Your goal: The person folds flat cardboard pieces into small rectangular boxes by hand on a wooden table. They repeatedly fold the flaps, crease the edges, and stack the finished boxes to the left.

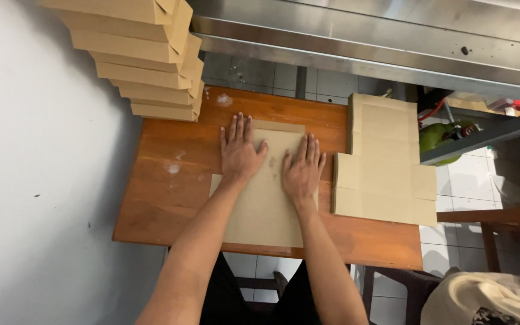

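Observation:
A flat, unfolded brown cardboard box blank (266, 207) lies in the middle of a small wooden table (164, 192). My left hand (239, 150) rests palm down on the blank's upper left part, fingers spread and pointing away from me. My right hand (301, 168) presses flat on the blank just to the right of it, fingers close together. Neither hand grips anything. My forearms hide part of the blank's near half.
A pile of flat cardboard blanks (380, 162) overhangs the table's right edge. A tall stack of folded brown boxes (151, 60) stands at the back left against a white wall (37, 180). A steel counter (380, 42) runs behind, with a green gas cylinder (437, 135) beneath.

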